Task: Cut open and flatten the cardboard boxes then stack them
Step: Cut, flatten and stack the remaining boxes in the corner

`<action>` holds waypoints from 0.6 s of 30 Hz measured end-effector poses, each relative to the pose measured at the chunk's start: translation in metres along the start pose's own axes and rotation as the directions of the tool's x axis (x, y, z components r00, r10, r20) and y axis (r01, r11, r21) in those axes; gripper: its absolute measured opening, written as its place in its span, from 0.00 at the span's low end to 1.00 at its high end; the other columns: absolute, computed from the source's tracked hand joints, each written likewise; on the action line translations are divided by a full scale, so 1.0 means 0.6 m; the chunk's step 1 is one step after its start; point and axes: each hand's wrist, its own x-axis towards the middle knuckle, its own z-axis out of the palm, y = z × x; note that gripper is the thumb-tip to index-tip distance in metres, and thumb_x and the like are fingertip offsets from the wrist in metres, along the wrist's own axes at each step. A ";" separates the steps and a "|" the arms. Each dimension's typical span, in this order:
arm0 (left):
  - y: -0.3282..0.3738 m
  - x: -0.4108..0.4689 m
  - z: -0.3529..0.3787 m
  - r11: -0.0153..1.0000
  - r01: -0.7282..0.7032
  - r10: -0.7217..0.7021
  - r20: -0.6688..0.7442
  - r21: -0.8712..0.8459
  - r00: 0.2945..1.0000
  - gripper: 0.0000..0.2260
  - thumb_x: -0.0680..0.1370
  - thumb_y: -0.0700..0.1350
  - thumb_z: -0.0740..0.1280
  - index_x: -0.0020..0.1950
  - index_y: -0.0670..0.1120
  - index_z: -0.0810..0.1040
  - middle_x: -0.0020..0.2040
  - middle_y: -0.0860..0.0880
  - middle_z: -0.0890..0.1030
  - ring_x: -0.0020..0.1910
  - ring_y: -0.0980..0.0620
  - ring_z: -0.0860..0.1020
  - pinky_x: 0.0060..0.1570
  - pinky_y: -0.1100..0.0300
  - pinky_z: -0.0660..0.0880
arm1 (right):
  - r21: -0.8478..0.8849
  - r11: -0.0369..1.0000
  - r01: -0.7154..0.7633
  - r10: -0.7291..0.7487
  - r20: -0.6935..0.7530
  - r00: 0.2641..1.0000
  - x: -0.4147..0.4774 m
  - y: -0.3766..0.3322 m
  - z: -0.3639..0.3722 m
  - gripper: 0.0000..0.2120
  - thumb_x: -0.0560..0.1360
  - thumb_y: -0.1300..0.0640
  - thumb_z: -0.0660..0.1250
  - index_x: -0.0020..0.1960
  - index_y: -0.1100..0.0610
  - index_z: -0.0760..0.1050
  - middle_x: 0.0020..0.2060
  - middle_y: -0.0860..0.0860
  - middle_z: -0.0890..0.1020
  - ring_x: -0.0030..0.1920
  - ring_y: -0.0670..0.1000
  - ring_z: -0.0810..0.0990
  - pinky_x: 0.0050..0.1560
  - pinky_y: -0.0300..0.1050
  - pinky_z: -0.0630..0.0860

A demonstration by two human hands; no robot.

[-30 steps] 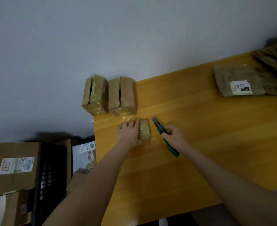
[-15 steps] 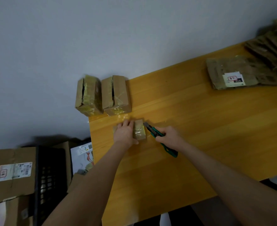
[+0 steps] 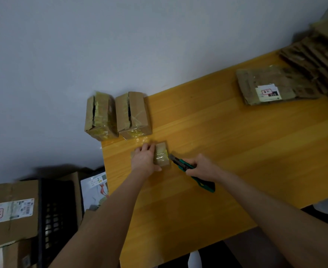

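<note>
While the left hand (image 3: 144,160) lies across the small box (image 3: 162,154), fingers fairly straight and pressing it onto the table (image 3: 236,151) near its left edge, the right hand (image 3: 201,167) is curled round the green utility knife (image 3: 186,167). The knife's tip sits just beside the box's right end; I cannot tell whether it touches.

The job looks roughly midway. 1 flattened pile (image 3: 271,86) lies at the far right, with more flattened cardboard (image 3: 313,60) overlapping behind it. A taped box (image 3: 100,117) and a second taped box (image 3: 133,115) stand at the far left corner, gaping along their tops but not flattened. So 3 boxes on the table remain.

The pile's white label reads "010"; the red marks beside it are illegible. On the floor, a carton (image 3: 10,209) beside a black crate (image 3: 57,215) carries a shipping label too blurred to read.
</note>
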 end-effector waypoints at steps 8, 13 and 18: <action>-0.003 0.005 -0.007 0.994 0.103 -0.104 -0.020 -0.041 0.994 0.45 0.67 0.64 0.73 0.77 0.49 0.56 0.71 0.46 0.64 0.67 0.42 0.65 0.62 0.47 0.70 | 0.201 0.977 -0.075 0.128 -0.263 0.956 0.009 0.010 -0.006 0.21 0.76 0.57 0.65 0.69 0.52 0.73 0.47 0.54 0.81 0.41 0.49 0.77 0.36 0.39 0.73; -0.033 -0.012 0.017 0.976 0.198 -0.199 0.007 -0.094 0.980 0.46 0.67 0.70 0.68 0.77 0.53 0.52 0.69 0.43 0.66 0.66 0.41 0.67 0.56 0.48 0.73 | 0.019 0.981 -0.194 0.191 -0.287 0.939 0.067 -0.016 0.007 0.30 0.80 0.51 0.62 0.78 0.50 0.54 0.64 0.55 0.75 0.59 0.57 0.76 0.53 0.52 0.78; -0.059 -0.032 0.033 0.954 0.232 -0.232 0.025 -0.189 0.972 0.43 0.72 0.68 0.65 0.78 0.54 0.47 0.66 0.44 0.69 0.58 0.42 0.75 0.49 0.49 0.77 | -0.095 0.948 -0.305 0.266 -0.293 0.918 0.111 -0.034 0.034 0.35 0.80 0.57 0.62 0.79 0.49 0.44 0.67 0.57 0.70 0.62 0.59 0.74 0.54 0.53 0.76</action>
